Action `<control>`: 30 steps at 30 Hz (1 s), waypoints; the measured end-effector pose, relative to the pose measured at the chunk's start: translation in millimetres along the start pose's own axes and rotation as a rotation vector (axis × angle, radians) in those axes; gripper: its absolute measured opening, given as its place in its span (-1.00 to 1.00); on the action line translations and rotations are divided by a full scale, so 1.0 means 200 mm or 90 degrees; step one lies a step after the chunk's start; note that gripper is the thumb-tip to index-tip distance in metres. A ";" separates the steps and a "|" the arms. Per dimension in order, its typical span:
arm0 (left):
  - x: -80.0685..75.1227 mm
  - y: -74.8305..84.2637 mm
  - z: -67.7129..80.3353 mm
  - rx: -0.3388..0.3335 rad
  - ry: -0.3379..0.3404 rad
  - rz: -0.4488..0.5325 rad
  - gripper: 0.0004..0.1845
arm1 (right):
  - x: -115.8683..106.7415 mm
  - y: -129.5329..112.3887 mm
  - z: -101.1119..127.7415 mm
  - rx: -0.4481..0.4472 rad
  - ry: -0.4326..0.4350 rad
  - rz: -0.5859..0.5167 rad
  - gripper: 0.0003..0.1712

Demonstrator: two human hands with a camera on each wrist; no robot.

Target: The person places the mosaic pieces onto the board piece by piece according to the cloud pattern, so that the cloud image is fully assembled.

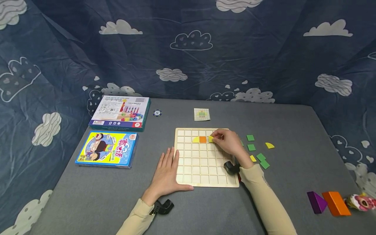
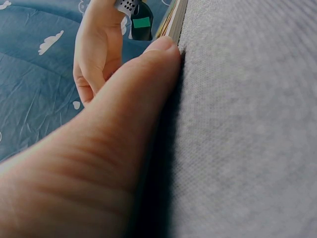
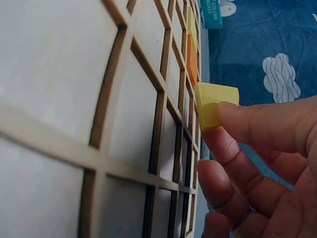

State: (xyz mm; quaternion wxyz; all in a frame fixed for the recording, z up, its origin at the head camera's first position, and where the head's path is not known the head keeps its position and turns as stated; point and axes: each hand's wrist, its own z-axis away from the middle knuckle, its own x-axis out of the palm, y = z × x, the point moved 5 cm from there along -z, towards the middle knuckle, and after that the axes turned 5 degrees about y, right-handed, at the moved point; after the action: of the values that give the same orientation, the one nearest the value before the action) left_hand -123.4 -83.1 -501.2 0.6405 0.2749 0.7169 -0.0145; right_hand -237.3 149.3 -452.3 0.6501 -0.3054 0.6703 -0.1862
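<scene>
1. Head view: grey counter (image 1: 88, 195) backed by cloud-print cloth (image 1: 58, 58), with two game boxes (image 1: 117, 130) at left
2. Wooden grid board (image 1: 202, 169) lies at centre; left hand (image 1: 165, 173) rests flat, fingers spread, on its left edge
3. Right hand (image 1: 230, 143) pinches a yellow piece (image 3: 214, 104) at the board's top rows, beside an orange tile (image 1: 202, 139)
4. Loose green tiles (image 1: 257, 151) lie right of the board
</scene>
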 end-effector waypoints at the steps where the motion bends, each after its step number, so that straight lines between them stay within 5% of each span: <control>1: 0.00 0.00 0.00 0.000 0.000 0.000 0.45 | 0.00 0.00 0.00 -0.001 -0.001 -0.004 -0.89; 30: -0.01 0.00 0.00 0.006 0.007 -0.010 0.45 | 0.03 -0.01 -0.04 0.023 -0.030 0.054 -0.93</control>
State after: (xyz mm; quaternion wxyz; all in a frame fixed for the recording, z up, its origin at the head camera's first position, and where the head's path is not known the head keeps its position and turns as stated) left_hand -123.8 -83.1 -499.9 0.6353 0.2719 0.7225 -0.0215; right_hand -244.9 141.7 -455.2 0.6787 -0.2692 0.6636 -0.1629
